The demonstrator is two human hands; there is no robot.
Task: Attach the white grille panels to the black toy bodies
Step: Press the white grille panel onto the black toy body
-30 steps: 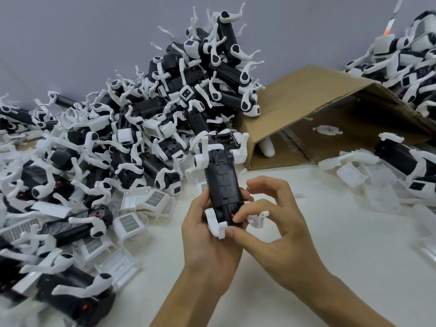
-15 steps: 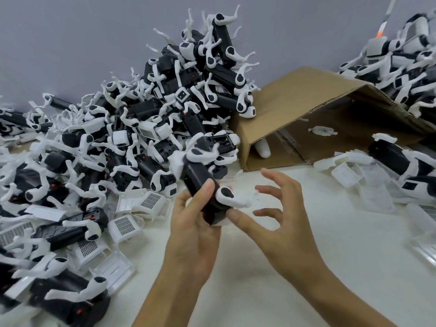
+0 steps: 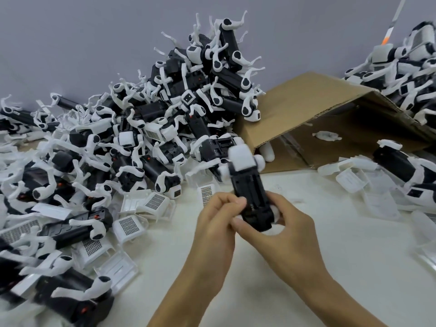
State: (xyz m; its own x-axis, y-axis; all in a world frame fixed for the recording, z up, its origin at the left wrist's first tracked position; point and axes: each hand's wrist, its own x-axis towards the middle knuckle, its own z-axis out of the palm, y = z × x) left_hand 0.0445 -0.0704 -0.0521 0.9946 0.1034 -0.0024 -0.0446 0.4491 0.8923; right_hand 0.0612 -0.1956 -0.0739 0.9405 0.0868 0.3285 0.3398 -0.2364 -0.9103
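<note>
- Left hand and right hand both grip the near end of a black toy body, held above the white table.
- Toy heap crowds the left edge; loose grille panels lie beside it.
- Cardboard box lies tipped behind.

A plain grey-lilac wall fills the upper part of the frame, evenly and softly lit. Below it a white tabletop spreads across the lower right, and a brown cardboard box lies tipped on its side at right centre.
</note>
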